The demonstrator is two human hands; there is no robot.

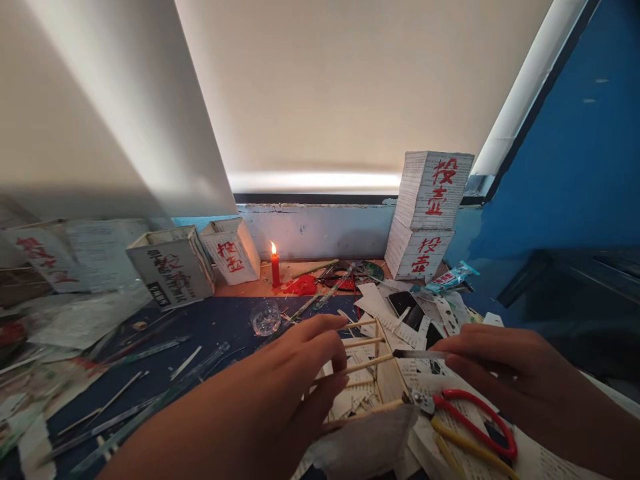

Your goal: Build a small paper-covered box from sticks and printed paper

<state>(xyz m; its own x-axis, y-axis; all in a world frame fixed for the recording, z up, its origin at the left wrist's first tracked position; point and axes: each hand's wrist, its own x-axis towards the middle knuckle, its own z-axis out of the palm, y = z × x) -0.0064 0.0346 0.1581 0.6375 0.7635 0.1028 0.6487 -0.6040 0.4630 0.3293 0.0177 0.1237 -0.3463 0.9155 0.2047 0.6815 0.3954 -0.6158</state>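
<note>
My left hand (pixel 313 360) is closed around a box-shaped frame of thin wooden sticks (pixel 367 367), its fingers gripping the sticks on the left. Between the fingers of my right hand (pixel 505 373) is a thin, flat metal blade (pixel 417 354); its dark tip meets the frame at a stick joint on the right. The blade's handle is hidden by the hand. Below it lies a tool with red loop handles (pixel 500 427) and a metal head, beside a yellow handle (pixel 465 443). Farther back, a lit red candle (pixel 275 268) stands upright.
Paper-covered boxes with red characters stand at the back left (pixel 231 257), and two are stacked at the back right (pixel 431 193). A round clear container (pixel 266 320), a blue packet (pixel 453 277), a dark phone-like object (pixel 406 308), sticks and paper scraps litter the table.
</note>
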